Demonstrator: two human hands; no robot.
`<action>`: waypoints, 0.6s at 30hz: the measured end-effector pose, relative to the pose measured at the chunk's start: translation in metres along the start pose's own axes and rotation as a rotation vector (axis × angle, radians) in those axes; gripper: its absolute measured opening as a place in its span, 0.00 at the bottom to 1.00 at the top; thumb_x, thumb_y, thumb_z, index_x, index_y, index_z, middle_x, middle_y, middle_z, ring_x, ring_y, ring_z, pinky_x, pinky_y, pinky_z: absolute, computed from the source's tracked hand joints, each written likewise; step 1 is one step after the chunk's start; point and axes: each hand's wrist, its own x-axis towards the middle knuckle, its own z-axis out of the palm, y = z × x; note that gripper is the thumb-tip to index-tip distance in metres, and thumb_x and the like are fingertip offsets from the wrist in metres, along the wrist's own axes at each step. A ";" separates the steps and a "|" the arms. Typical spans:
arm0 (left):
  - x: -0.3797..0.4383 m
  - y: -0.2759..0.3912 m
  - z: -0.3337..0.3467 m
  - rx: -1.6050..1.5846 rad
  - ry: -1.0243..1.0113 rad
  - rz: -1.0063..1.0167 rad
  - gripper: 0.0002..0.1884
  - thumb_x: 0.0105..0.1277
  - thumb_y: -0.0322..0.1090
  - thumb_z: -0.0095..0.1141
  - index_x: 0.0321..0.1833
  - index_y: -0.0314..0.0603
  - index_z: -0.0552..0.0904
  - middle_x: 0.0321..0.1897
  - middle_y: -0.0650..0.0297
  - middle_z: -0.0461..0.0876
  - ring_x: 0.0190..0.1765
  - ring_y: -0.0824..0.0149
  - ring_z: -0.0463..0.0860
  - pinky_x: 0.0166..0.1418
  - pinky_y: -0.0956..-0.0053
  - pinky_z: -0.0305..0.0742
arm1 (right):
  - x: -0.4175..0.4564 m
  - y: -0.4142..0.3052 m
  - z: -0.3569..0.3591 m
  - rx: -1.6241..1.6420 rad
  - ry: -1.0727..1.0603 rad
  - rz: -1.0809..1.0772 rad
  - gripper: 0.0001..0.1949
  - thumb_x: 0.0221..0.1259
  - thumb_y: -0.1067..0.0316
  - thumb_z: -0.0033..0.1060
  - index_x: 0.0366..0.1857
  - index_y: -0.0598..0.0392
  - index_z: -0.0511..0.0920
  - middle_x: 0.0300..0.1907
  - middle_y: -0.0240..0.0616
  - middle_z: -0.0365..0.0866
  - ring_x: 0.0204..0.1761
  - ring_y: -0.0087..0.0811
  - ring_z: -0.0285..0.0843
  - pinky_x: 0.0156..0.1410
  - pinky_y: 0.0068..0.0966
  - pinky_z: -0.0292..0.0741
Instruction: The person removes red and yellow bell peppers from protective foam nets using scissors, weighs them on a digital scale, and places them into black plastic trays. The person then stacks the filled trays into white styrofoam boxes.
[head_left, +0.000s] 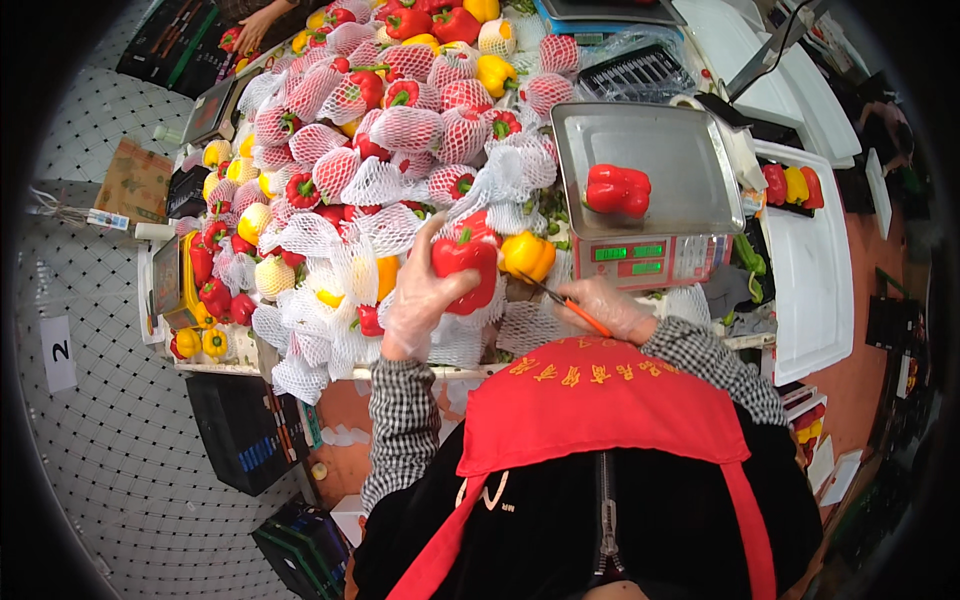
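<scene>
My left hand (421, 294), in a clear plastic glove, grips a red bell pepper (466, 271) with its green stem facing up. In my gloved right hand (606, 306) are scissors or snips with orange handles (586, 316), their dark tips beside a yellow bell pepper (528, 256). Another red bell pepper (618, 190) lies on the metal pan of a weighing scale (656, 120) with a lit green display. White foam net sleeves (358, 276) and many netted peppers (407, 129) are heaped in front of me and to the left.
White foam trays (816, 300) stand at the right, one holding a small pack of red and yellow peppers (795, 186). A second scale (174, 274) is at the table's left end. Black crates (244, 431) stand on the floor. Another person's hand (257, 30) is at the upper left.
</scene>
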 end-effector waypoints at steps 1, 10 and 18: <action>0.015 0.012 0.007 0.052 0.004 0.050 0.51 0.52 0.43 0.78 0.80 0.34 0.68 0.63 0.46 0.83 0.61 0.55 0.86 0.67 0.63 0.81 | -0.003 -0.001 -0.003 0.044 -0.015 0.048 0.13 0.75 0.60 0.64 0.40 0.60 0.83 0.25 0.51 0.80 0.26 0.42 0.82 0.37 0.39 0.79; 0.161 0.108 0.118 0.472 0.043 0.620 0.40 0.51 0.45 0.76 0.68 0.38 0.78 0.55 0.46 0.86 0.59 0.42 0.84 0.67 0.52 0.79 | -0.015 -0.014 -0.017 0.159 0.048 0.110 0.12 0.76 0.62 0.64 0.43 0.63 0.85 0.19 0.39 0.78 0.20 0.25 0.76 0.28 0.30 0.73; 0.197 0.095 0.180 0.543 -0.164 0.536 0.41 0.60 0.47 0.74 0.77 0.46 0.74 0.67 0.45 0.80 0.69 0.41 0.78 0.75 0.55 0.74 | -0.016 -0.011 -0.027 0.432 0.017 0.279 0.07 0.74 0.69 0.64 0.39 0.61 0.83 0.21 0.32 0.74 0.20 0.20 0.70 0.26 0.26 0.68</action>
